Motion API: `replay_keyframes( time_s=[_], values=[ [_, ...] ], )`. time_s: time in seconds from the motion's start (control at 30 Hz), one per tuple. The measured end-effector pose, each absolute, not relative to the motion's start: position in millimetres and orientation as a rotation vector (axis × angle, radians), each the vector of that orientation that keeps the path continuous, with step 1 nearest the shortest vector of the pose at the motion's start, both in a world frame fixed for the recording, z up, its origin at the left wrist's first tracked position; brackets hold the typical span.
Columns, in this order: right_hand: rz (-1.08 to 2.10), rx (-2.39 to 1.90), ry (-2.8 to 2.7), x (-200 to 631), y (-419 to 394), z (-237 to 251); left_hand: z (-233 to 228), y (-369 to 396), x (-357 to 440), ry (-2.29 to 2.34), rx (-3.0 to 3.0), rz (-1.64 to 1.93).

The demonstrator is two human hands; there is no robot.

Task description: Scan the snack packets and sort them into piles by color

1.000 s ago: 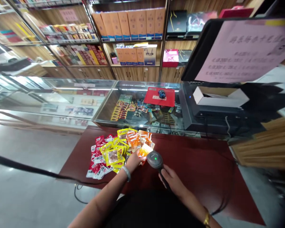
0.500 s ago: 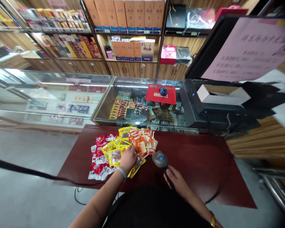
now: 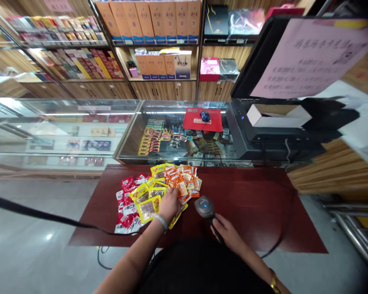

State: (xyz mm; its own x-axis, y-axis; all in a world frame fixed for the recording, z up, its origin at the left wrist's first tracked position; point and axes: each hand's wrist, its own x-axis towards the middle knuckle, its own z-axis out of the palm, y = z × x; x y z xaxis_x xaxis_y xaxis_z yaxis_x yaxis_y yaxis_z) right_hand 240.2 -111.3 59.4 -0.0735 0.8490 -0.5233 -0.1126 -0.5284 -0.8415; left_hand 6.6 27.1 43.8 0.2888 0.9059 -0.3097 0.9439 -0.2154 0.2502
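My left hand [image 3: 169,203] lies low over a pile of small snack packets, its fingers curled down and closed at the edge between the yellow packets [image 3: 149,208] and the orange packets [image 3: 175,177]. What its fingertips hold, if anything, is hidden. Red and white packets [image 3: 129,209] are spread at the pile's left side. In my right hand [image 3: 228,230] is a dark handheld barcode scanner [image 3: 205,206], gripped by its handle. A blue light glows on the scanner's head, which is just right of the pile and apart from it.
Beneath everything is a dark red tabletop [image 3: 248,204]. Behind it stands a glass display case [image 3: 131,139] with a red mouse pad [image 3: 188,119] and a mouse [image 3: 205,116]. A monitor [image 3: 257,61] and open white box [image 3: 276,121] are at right. A black cable [image 3: 49,214] crosses the left.
The view has shifted slightly. My left hand stays at the packets, its fingers shifted a little on the pile. The scanner remains in my right hand.
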Motion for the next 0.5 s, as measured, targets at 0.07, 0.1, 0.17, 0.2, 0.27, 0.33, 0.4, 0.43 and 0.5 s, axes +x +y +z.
replay_keyframes(
  time_s=[0.07, 0.1, 0.17, 0.2, 0.27, 0.33, 0.4, 0.43, 0.5],
  values=[
    [1.678, -1.470, -0.824, 241, -113, 60, 46, 42, 16, 1.779, 2.223, -0.193],
    [1.663, -1.472, -0.818, 242, -114, 60, 47, 49, 18, 1.812, 2.242, -0.233],
    [1.631, -1.484, -0.799, 245, -117, 60, 46, 60, 19, 1.813, 2.277, -0.302],
    [1.621, -1.491, -0.788, 246, -118, 60, 45, 63, 19, 1.794, 2.298, -0.319],
    [1.615, -1.502, -0.760, 250, -120, 61, 43, 68, 17, 1.755, 2.328, -0.319],
    [1.620, -1.499, -0.713, 253, -121, 64, 42, 69, 17, 1.732, 2.281, -0.319],
    [1.617, -1.493, -0.645, 255, -122, 65, 40, 69, 23, 1.708, 2.149, -0.319],
    [1.613, -1.489, -0.610, 256, -122, 66, 39, 68, 28, 1.691, 2.071, -0.303],
    [1.605, -1.473, -0.555, 259, -120, 66, 35, 66, 43, 1.634, 1.942, -0.213]
  ],
)
